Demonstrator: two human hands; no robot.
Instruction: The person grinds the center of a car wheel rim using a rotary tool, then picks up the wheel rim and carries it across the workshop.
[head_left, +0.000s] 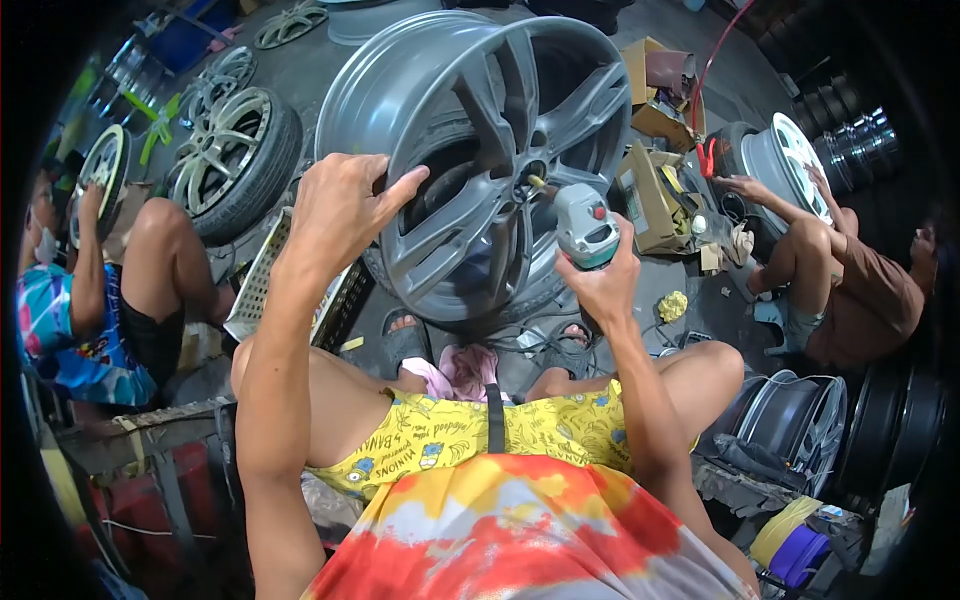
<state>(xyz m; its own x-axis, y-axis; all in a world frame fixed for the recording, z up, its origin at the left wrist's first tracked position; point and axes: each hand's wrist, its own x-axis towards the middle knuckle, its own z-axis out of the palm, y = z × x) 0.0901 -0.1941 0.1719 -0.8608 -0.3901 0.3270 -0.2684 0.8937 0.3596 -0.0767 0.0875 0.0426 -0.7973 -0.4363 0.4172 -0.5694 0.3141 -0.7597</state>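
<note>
A large silver alloy wheel (450,228) stands upright, slightly tilted, in front of me, its spokes facing me. My left hand (340,215) grips its left rim edge; the fingers curl behind the lip and the thumb points out to the right. In my right hand (612,278) is a grey-green handheld power tool (588,228) with a red button. Its narrow tip reaches the hub at the wheel's middle; whether it touches the metal I cannot tell. Behind and below the wheel a dark tire partly shows.
A plastic crate (262,275) stands left of the wheel, near a tire with a spoked rim (222,150). Cardboard boxes (655,200) lie on the right. People sit at both sides, each handling a wheel. Cables and pink cloth (468,372) lie by my feet.
</note>
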